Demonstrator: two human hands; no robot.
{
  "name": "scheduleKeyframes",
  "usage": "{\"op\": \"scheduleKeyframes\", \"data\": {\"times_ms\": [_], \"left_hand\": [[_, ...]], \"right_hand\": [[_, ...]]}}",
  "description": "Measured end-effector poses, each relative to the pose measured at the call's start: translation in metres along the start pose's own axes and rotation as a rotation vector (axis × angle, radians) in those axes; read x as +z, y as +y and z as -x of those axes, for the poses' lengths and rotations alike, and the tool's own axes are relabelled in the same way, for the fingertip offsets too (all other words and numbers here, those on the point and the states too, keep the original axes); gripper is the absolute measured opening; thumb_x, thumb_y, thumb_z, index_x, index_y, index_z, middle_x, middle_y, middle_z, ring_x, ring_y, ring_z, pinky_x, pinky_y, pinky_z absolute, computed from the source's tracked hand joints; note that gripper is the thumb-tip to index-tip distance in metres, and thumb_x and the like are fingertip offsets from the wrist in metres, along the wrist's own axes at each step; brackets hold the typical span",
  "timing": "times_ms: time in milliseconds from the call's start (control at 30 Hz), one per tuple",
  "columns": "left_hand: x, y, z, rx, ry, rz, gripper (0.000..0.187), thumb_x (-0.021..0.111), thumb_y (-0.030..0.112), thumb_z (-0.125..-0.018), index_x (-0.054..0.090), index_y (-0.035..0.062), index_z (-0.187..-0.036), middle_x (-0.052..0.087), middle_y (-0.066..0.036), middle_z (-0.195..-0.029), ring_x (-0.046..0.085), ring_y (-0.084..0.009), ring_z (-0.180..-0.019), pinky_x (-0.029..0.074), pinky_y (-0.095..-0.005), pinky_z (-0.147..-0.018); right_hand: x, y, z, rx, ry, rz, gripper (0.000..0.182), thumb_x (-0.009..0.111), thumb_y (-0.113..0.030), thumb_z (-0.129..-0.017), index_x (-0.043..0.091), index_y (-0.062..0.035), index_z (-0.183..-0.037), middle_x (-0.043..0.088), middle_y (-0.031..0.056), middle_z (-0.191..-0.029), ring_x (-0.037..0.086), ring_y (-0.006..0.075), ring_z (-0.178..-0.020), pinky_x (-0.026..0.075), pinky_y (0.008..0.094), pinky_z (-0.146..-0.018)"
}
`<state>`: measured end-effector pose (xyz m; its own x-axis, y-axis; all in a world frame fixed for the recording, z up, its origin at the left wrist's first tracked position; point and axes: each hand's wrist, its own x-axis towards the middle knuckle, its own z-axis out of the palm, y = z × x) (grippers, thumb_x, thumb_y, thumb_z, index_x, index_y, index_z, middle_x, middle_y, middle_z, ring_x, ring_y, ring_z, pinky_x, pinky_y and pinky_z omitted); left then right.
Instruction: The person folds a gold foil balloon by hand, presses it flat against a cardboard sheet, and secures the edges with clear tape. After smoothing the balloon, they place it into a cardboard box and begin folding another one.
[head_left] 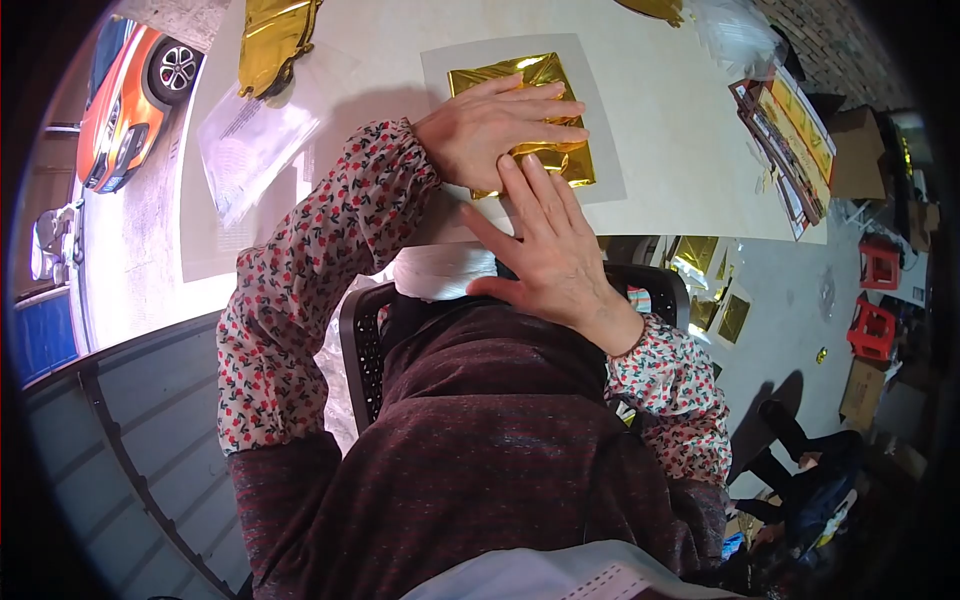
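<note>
A square, shiny gold foil packet (pixel 576 160) lies on a grey sheet (pixel 598 110) on the pale table. My left hand (pixel 495 130) rests flat across the foil, palm down, fingers stretched out to the right. Below it, my right hand (pixel 550 255) reaches up from the table's near edge with its fingers extended. The right fingertips lie at the foil's lower part, close against my left hand. Much of the foil's left and middle is hidden under the hands. Both forearms wear flowered sleeve covers.
Gold foil pieces (pixel 275 45) and a clear plastic bag (pixel 255 140) lie at the table's left. A stack of printed sheets (pixel 790 145) sits at the right edge. A black basket (pixel 365 345) is before my lap. Red stools (pixel 873 328) and another person (pixel 815 490) are at right.
</note>
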<state>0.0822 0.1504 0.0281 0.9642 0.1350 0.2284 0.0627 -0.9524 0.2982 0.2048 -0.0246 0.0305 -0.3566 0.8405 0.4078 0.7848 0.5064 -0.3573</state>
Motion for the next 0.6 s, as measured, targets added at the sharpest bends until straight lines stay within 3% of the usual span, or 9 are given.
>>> {"op": "scheduleKeyframes", "data": {"times_ms": [67,267,333,500,600], "left_hand": [[0.0,0.0,0.001,0.001,0.0,-0.031,0.065,0.068,0.036,-0.08,0.05,0.0253,-0.142,0.037,-0.004,-0.154,0.03,-0.0288,-0.144,0.022,-0.0499,-0.118],[-0.001,0.003,0.004,-0.006,-0.012,-0.035,0.07,0.069,0.04,-0.08,0.046,0.0241,-0.144,0.036,-0.005,-0.155,0.027,-0.0283,-0.146,0.019,-0.0501,-0.119],[-0.001,0.003,0.004,-0.006,-0.01,-0.046,0.071,0.07,0.041,-0.081,0.045,0.0231,-0.145,0.036,-0.005,-0.155,0.027,-0.0279,-0.145,0.019,-0.0493,-0.119],[-0.001,0.003,0.003,-0.015,0.002,0.004,0.081,0.073,0.043,-0.079,0.039,0.0166,-0.148,0.036,-0.004,-0.154,0.027,-0.0268,-0.145,0.019,-0.0484,-0.119],[-0.004,0.007,0.003,-0.06,-0.014,0.034,0.088,0.074,0.045,-0.078,0.035,0.0138,-0.15,0.037,-0.005,-0.154,0.027,-0.0268,-0.146,0.019,-0.0481,-0.119]], "right_hand": [[-0.004,0.002,0.006,-0.04,0.001,-0.035,0.075,0.079,-0.047,-0.067,0.058,-0.0144,-0.132,0.038,0.0223,-0.148,0.035,0.041,-0.138,0.031,0.0519,-0.11],[-0.025,0.023,0.019,0.114,0.142,0.05,0.056,0.075,-0.024,-0.079,0.058,-0.0035,-0.128,0.053,0.0181,-0.133,0.05,0.0361,-0.123,0.039,0.048,-0.101],[-0.028,0.031,0.01,0.146,0.269,-0.059,0.037,0.067,-0.002,-0.084,0.061,-0.0008,-0.12,0.064,0.0156,-0.11,0.061,0.0331,-0.1,0.049,0.0402,-0.087],[-0.035,0.065,-0.011,0.126,0.176,-0.26,0.024,0.067,0.001,-0.081,0.068,-0.0024,-0.105,0.065,0.0091,-0.102,0.061,0.0294,-0.093,0.051,0.0357,-0.079],[-0.036,0.063,-0.016,0.075,0.083,-0.175,0.022,0.068,0.002,-0.08,0.07,-0.0039,-0.1,0.063,0.0077,-0.096,0.059,0.0261,-0.089,0.051,0.0349,-0.077]]}}
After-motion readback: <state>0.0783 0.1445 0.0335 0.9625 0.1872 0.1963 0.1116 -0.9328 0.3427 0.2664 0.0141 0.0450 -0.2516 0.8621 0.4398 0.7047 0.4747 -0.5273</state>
